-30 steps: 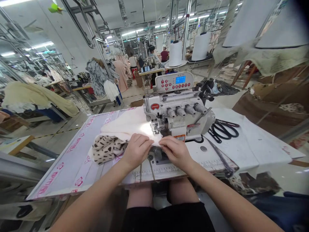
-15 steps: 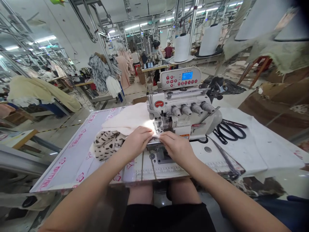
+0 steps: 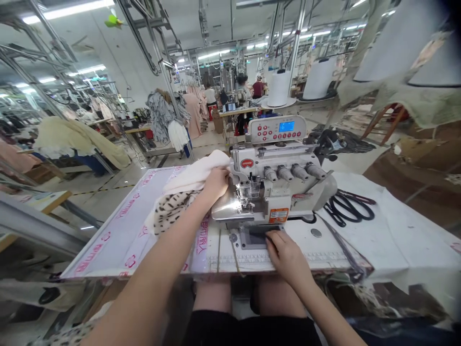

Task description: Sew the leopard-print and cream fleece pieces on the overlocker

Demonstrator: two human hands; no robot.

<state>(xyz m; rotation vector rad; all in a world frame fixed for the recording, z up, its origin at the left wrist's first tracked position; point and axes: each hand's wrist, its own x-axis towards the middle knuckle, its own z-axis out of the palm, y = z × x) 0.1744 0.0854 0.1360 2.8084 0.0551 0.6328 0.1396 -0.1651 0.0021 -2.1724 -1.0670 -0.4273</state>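
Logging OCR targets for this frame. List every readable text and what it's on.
Red oval badge on the sewing machine: brand, too blurred to read.
Blue display on its control panel: digits unreadable.
Orange sticker: too small.
Pink print on the table cover: unreadable.
Ruler at the table edge: numbers illegible.

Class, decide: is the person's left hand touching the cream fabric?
Touching. The head view shows the left hand pressed on the cream fabric beside the overlock machine.

Left hand [image 3: 215,182] now behind needle, on cream fabric [image 3: 196,175]
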